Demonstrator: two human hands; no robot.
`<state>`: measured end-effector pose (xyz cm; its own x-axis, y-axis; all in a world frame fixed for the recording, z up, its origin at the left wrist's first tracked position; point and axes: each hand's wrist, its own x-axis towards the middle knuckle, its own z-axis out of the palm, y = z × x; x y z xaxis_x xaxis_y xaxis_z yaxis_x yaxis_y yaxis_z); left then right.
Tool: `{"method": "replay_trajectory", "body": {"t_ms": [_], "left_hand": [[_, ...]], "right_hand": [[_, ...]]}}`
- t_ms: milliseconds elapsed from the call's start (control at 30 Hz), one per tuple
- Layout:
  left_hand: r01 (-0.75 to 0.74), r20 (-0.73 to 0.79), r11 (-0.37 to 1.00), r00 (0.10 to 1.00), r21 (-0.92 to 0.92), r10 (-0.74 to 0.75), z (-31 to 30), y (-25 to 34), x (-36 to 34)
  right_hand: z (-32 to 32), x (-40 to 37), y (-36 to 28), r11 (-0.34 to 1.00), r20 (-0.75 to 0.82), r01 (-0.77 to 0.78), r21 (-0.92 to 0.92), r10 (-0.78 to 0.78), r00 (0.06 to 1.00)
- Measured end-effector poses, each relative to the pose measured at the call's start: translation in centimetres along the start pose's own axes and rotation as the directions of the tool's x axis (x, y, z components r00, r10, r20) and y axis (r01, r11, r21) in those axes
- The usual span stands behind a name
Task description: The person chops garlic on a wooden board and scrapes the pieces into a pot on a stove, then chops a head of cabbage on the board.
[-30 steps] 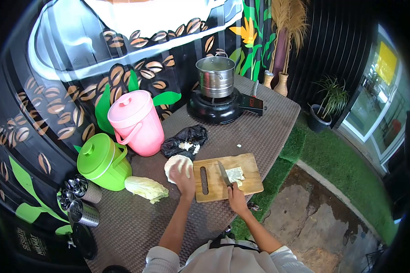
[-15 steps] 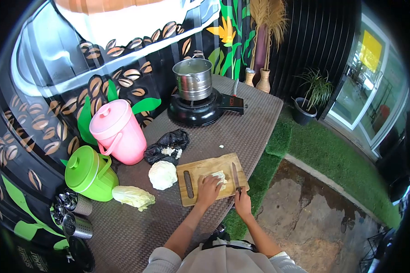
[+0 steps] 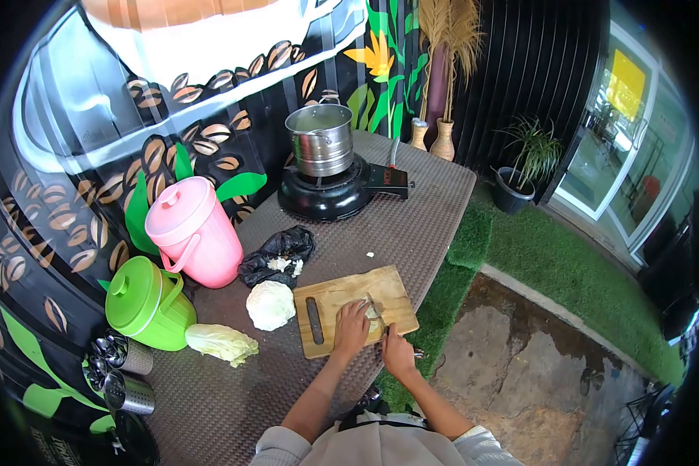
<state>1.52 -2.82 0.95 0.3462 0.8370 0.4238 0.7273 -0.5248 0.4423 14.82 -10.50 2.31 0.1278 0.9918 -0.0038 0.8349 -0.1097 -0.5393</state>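
Head view: left hand fingers curled together, pinning cabbage piece; right hand fingers clamped round knife, blade at piece. Both on cutting board. Cabbage head just beside board, 9 o'clock.

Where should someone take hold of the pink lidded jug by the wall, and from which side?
Grip the pink jug by its loop handle, which juts out on the side facing the green pail. Come in from that side, because the body looks too wide and smooth for a sure one-handed grip.
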Motion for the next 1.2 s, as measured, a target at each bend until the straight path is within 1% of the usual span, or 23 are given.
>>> {"method": "replay_trajectory", "body": {"t_ms": [67,133,200,267,300,367,467,500,567,600,667,700,767,800,833,900,933,1000,1033,1100,1133,1167,1200], "left_hand": [[0.009,0.023,1.000,1.000,0.020,-0.009,-0.2,0.1,0.0],[0.036,0.051,0.999,0.998,0.035,-0.038,0.1,0.1,0.0],[0.039,0.047,0.999,0.998,0.028,-0.040,0.3,0.0,0.0],[0.040,0.043,0.999,0.998,0.023,-0.041,0.5,-0.2,-0.1],[0.031,0.043,0.999,0.999,0.028,-0.032,0.4,-0.2,-0.1],[0.022,0.043,0.999,0.999,0.032,-0.023,0.3,-0.1,0.0],[0.018,0.044,0.999,0.999,0.026,-0.019,0.2,-0.2,0.0],[0.011,0.038,1.000,0.999,0.008,-0.012,0.2,-0.2,0.0],[0.004,0.034,1.000,0.999,-0.010,-0.004,-0.1,-0.2,0.0],[0.003,0.029,1.000,1.000,-0.012,-0.002,-0.1,-0.2,0.0],[0.004,0.023,1.000,1.000,-0.016,-0.004,0.1,-0.3,0.0],[0.002,0.025,1.000,1.000,-0.015,-0.002,0.0,-0.3,0.0],[-0.005,0.029,1.000,1.000,-0.016,0.005,0.0,-0.1,0.0],[0.004,0.043,1.000,0.999,-0.023,-0.003,0.0,-0.1,0.0],[0.014,0.058,1.000,0.998,-0.028,-0.013,-0.1,-0.1,0.0],[0.006,0.050,1.000,0.999,-0.014,-0.005,0.0,-0.2,0.0],[-0.002,0.042,1.000,0.999,-0.004,0.002,0.0,-0.3,0.0],[-0.009,0.031,1.000,0.999,-0.008,0.009,0.2,-0.5,-0.1],[-0.015,0.021,1.000,1.000,-0.014,0.015,0.3,-0.6,0.0],[-0.013,0.028,1.000,1.000,-0.001,0.013,0.4,-0.7,0.0],[-0.014,0.037,1.000,0.999,0.014,0.014,0.4,-0.8,-0.1],[-0.014,0.041,1.000,0.999,0.014,0.013,0.4,-0.8,-0.2],[-0.002,0.054,1.000,0.999,0.009,0.001,0.3,-0.7,-0.2]], "right_hand": [[0.0,0.4,0.2,1.000,0.040,0.009,-0.006,-0.008,0.999],[0.1,0.8,0.4,0.999,0.035,0.019,-0.035,-0.018,0.999],[-0.3,1.0,0.4,0.998,0.032,0.027,-0.065,-0.025,0.999],[-1.1,1.4,0.1,0.992,0.119,0.020,-0.122,-0.005,0.993],[-1.5,1.5,-0.2,0.992,0.123,0.018,-0.123,-0.003,0.992],[-2.2,1.6,-0.7,0.980,0.166,0.031,-0.197,0.002,0.986],[-2.2,0.9,-1.2,0.974,0.144,0.024,-0.226,0.009,0.990],[-1.4,0.6,-1.0,0.974,0.146,0.023,-0.225,0.010,0.989],[0.3,0.0,-0.7,0.989,0.079,-0.052,-0.137,0.063,0.995],[0.2,0.2,-1.1,0.989,0.079,-0.052,-0.136,0.063,0.995],[0.0,0.9,-1.6,0.986,0.142,-0.069,-0.152,0.091,0.986],[0.0,1.4,-1.4,0.986,0.145,-0.071,-0.151,0.094,0.985],[-0.1,3.2,-0.6,0.986,0.147,0.046,-0.163,-0.022,0.989],[-0.7,3.6,-0.5,0.973,0.131,0.103,-0.209,-0.076,0.988],[-1.2,3.6,-0.6,0.973,0.130,0.102,-0.207,-0.076,0.989],[-2.1,3.2,-0.9,0.985,0.193,0.040,-0.170,-0.006,0.981],[-2.1,2.6,-1.1,0.985,0.193,0.041,-0.169,-0.008,0.981],[-1.6,1.1,-1.2,0.994,0.146,-0.027,-0.110,0.043,0.988],[-1.3,0.8,-1.4,0.993,0.145,-0.026,-0.113,0.042,0.988],[-0.5,0.5,-1.6,0.990,0.130,-0.087,-0.106,0.101,0.986],[-0.5,1.0,-1.4,0.996,0.136,-0.068,-0.056,0.075,0.988],[-0.6,1.6,-1.1,0.996,0.139,-0.070,-0.054,0.077,0.987],[-0.8,2.3,-1.0,0.997,0.161,-0.041,-0.062,0.050,0.986]]}}
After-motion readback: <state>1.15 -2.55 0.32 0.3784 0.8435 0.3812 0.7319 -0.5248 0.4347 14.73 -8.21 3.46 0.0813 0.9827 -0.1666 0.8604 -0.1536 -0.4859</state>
